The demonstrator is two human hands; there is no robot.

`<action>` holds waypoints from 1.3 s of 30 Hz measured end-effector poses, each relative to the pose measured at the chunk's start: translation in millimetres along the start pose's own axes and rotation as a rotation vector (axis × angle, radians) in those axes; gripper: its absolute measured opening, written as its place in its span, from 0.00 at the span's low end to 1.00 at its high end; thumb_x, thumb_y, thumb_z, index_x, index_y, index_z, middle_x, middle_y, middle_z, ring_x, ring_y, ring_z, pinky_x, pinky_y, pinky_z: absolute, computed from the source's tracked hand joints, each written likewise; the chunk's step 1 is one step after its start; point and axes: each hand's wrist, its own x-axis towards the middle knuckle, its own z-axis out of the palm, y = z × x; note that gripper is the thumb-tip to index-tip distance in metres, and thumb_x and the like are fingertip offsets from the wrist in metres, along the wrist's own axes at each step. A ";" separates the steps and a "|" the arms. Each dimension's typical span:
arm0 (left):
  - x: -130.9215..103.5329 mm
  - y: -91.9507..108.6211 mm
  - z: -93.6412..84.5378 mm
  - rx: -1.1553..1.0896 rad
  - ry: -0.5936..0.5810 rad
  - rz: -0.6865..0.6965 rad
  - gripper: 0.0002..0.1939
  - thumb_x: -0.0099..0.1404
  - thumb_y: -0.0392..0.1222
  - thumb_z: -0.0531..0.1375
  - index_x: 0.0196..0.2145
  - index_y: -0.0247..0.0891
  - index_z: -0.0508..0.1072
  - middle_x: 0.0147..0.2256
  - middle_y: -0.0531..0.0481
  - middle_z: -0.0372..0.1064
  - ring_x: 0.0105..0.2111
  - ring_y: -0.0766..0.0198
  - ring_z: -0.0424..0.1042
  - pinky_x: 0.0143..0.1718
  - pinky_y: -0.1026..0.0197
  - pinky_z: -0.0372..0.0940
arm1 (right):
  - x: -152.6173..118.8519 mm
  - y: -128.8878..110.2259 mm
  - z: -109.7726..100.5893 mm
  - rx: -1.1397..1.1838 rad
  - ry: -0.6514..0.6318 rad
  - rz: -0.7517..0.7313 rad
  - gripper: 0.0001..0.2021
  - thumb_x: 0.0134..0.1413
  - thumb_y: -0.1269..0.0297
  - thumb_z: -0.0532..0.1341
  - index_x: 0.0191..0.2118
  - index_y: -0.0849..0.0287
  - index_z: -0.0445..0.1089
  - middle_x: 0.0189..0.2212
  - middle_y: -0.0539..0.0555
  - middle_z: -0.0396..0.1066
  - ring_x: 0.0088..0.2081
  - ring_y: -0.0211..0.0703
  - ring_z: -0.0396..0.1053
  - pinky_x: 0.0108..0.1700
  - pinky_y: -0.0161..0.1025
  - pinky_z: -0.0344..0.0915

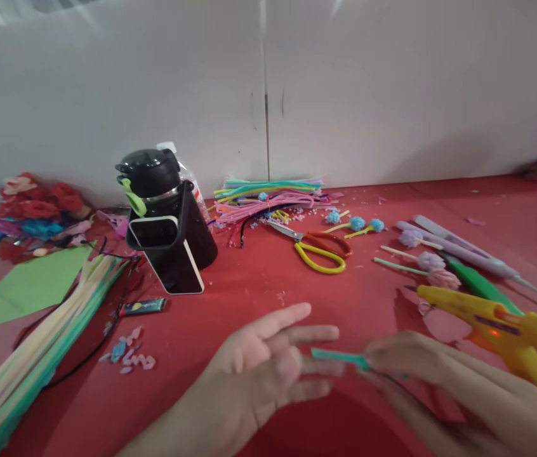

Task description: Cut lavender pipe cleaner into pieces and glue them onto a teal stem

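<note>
Low in the middle of the head view, my left hand point(259, 374) is turned palm up with its fingers spread and nothing gripped in them. To its right, my right hand point(421, 368) pinches a short green pipe cleaner point(339, 357). The free end of that piece points left, over or against my left fingers; whether it touches them I cannot tell. My right hand is slightly blurred. Close beside it on the right lies a yellow glue gun point(487, 317) with a small orange light glowing on its body.
Scissors point(318, 251) lie open mid-table, with blue pompom stems point(357, 223) behind. A black holder point(197, 235) carries a bottle point(149, 174) and a phone point(168, 257). Long pipe cleaners point(54, 343) run along the left. A purple corded tool point(463, 247) lies right, near pastel flowers point(433, 261).
</note>
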 end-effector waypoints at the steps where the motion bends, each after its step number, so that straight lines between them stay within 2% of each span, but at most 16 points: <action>1: 1.2 -1.4 0.9 0.070 0.053 0.011 0.29 0.60 0.52 0.70 0.57 0.42 0.74 0.54 0.39 0.75 0.46 0.54 0.80 0.51 0.52 0.73 | 1.9 -1.5 -0.4 -0.017 0.002 -0.020 0.08 0.55 0.70 0.66 0.36 0.46 0.73 0.28 0.44 0.79 0.26 0.36 0.77 0.32 0.28 0.75; 2: 2.5 -2.7 1.7 0.146 0.093 0.018 0.24 0.60 0.47 0.71 0.53 0.41 0.76 0.47 0.42 0.79 0.41 0.58 0.81 0.45 0.56 0.75 | 3.4 -3.2 -0.4 -0.029 -0.004 -0.020 0.09 0.55 0.72 0.65 0.36 0.47 0.73 0.29 0.44 0.79 0.27 0.35 0.77 0.32 0.28 0.74; 4: 5.1 -4.6 3.2 0.282 0.130 0.046 0.14 0.62 0.45 0.70 0.45 0.40 0.80 0.36 0.47 0.80 0.34 0.63 0.80 0.38 0.62 0.75 | 5.6 -6.5 1.2 -0.021 -0.032 -0.001 0.08 0.57 0.72 0.64 0.36 0.48 0.72 0.30 0.45 0.79 0.28 0.35 0.77 0.33 0.28 0.74; 7: 7.8 -4.5 4.7 0.478 0.150 0.133 0.06 0.64 0.44 0.68 0.37 0.41 0.82 0.29 0.51 0.78 0.29 0.67 0.77 0.33 0.66 0.74 | 7.0 -10.4 4.1 0.000 -0.100 0.084 0.05 0.60 0.68 0.64 0.36 0.49 0.74 0.32 0.48 0.80 0.30 0.39 0.77 0.34 0.33 0.75; 9: 8.3 -2.3 4.4 0.597 0.182 0.188 0.06 0.65 0.44 0.66 0.34 0.41 0.82 0.27 0.52 0.78 0.28 0.67 0.77 0.32 0.67 0.74 | 7.6 -11.2 3.5 0.020 -0.126 0.132 0.03 0.61 0.64 0.64 0.37 0.49 0.75 0.33 0.50 0.80 0.31 0.41 0.78 0.35 0.36 0.76; 14: 6.7 3.6 -1.3 0.782 0.347 0.326 0.07 0.64 0.44 0.66 0.31 0.40 0.81 0.25 0.54 0.77 0.27 0.67 0.77 0.30 0.68 0.74 | 6.6 -3.0 -6.7 0.045 -0.043 0.284 0.05 0.60 0.61 0.65 0.33 0.52 0.75 0.29 0.51 0.79 0.30 0.41 0.77 0.35 0.37 0.75; 16: 5.8 3.2 -3.7 0.808 0.394 0.363 0.06 0.63 0.45 0.67 0.32 0.41 0.81 0.26 0.54 0.78 0.27 0.66 0.78 0.30 0.68 0.74 | 5.1 1.9 -8.1 0.151 -0.036 0.342 0.04 0.58 0.60 0.67 0.37 0.53 0.75 0.32 0.51 0.79 0.34 0.42 0.78 0.38 0.38 0.77; 19: 4.9 -0.3 -4.9 0.832 0.413 0.395 0.06 0.62 0.46 0.68 0.34 0.43 0.82 0.29 0.53 0.80 0.29 0.65 0.80 0.32 0.67 0.75 | 4.7 3.4 -2.9 0.389 -0.149 0.407 0.18 0.53 0.59 0.71 0.50 0.52 0.74 0.43 0.54 0.79 0.44 0.45 0.78 0.46 0.42 0.78; 20: 4.6 -1.6 -4.7 0.841 0.407 0.402 0.06 0.62 0.46 0.69 0.35 0.43 0.82 0.30 0.53 0.81 0.30 0.64 0.80 0.33 0.66 0.75 | 5.6 1.8 0.0 0.437 -0.179 0.439 0.21 0.51 0.58 0.72 0.51 0.52 0.73 0.45 0.54 0.79 0.45 0.46 0.78 0.47 0.43 0.78; 24: 3.8 -3.3 -3.0 0.896 0.365 0.397 0.06 0.62 0.46 0.69 0.34 0.43 0.82 0.31 0.53 0.81 0.31 0.62 0.80 0.33 0.65 0.75 | 12.8 -9.8 8.0 0.454 -0.193 0.560 0.12 0.54 0.57 0.70 0.42 0.54 0.77 0.38 0.53 0.81 0.39 0.45 0.79 0.42 0.40 0.78; 28: 3.7 0.9 -5.4 0.976 0.346 0.408 0.06 0.65 0.45 0.66 0.33 0.42 0.81 0.30 0.53 0.80 0.30 0.65 0.79 0.33 0.66 0.73 | 17.7 -12.6 2.4 0.364 -0.152 0.546 0.09 0.56 0.55 0.68 0.37 0.54 0.79 0.32 0.51 0.80 0.33 0.43 0.78 0.36 0.38 0.76; 33: 10.0 6.5 -17.5 1.006 0.409 0.413 0.10 0.68 0.47 0.62 0.34 0.38 0.76 0.29 0.52 0.77 0.29 0.67 0.77 0.33 0.67 0.72 | 15.1 8.1 -11.6 0.163 -0.032 0.559 0.19 0.57 0.45 0.65 0.27 0.56 0.73 0.21 0.50 0.74 0.24 0.38 0.70 0.28 0.36 0.68; 35: 13.5 8.1 -23.4 1.005 0.444 0.435 0.12 0.69 0.49 0.61 0.34 0.37 0.74 0.29 0.52 0.76 0.27 0.67 0.75 0.30 0.66 0.70 | 12.2 18.6 -14.9 0.041 -0.123 0.550 0.26 0.62 0.42 0.59 0.20 0.57 0.67 0.15 0.49 0.67 0.20 0.36 0.64 0.25 0.36 0.63; 36: 14.9 8.7 -26.0 1.025 0.457 0.446 0.13 0.69 0.50 0.60 0.34 0.37 0.73 0.28 0.52 0.75 0.27 0.67 0.74 0.31 0.66 0.69 | 10.6 22.3 -15.9 -0.021 -0.202 0.512 0.27 0.64 0.42 0.57 0.21 0.57 0.68 0.16 0.50 0.67 0.20 0.37 0.64 0.25 0.36 0.62; 39: 16.4 10.5 -31.5 1.153 0.485 0.495 0.17 0.70 0.54 0.58 0.30 0.38 0.70 0.24 0.54 0.70 0.26 0.68 0.70 0.29 0.65 0.63 | 6.8 23.3 -17.7 -0.125 -0.336 0.354 0.19 0.65 0.49 0.58 0.31 0.58 0.76 0.32 0.54 0.78 0.32 0.41 0.72 0.36 0.39 0.68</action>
